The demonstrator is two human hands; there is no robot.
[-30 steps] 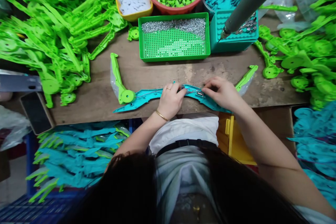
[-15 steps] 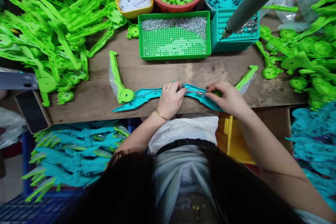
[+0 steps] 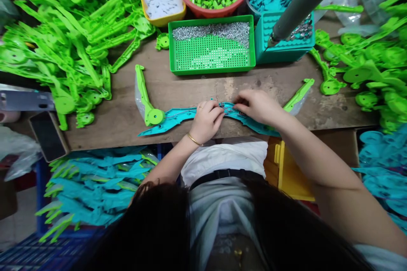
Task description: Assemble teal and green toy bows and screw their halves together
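A curved turquoise plastic shell (image 3: pixel 181 117), bow-shaped, lies across the wooden bench in front of me. Thin wire runs along its inside. A green arm with a round hub (image 3: pixel 155 116) is joined near its left end, and another green arm (image 3: pixel 299 94) rises at the right, its joint hidden behind my forearm. My left hand (image 3: pixel 206 122) is closed over the shell's middle, fingers curled onto it. Just right of it, my right hand (image 3: pixel 257 105) is closed, thumb and fingertips together above the wiring. What those fingertips hold is too small to make out.
Behind the shell stand a green tray (image 3: pixel 211 70) of small metal screws and a turquoise basket (image 3: pixel 282 56). A grey pole (image 3: pixel 308 2) slants over the basket. Green parts (image 3: pixel 73 46) are heaped at left, more at right. A phone (image 3: pixel 48 135) lies at the left edge.
My right hand has moved left along the shell, from the metal piece on its right part towards the middle. My left hand stays on the shell. The whole view has shifted slightly.
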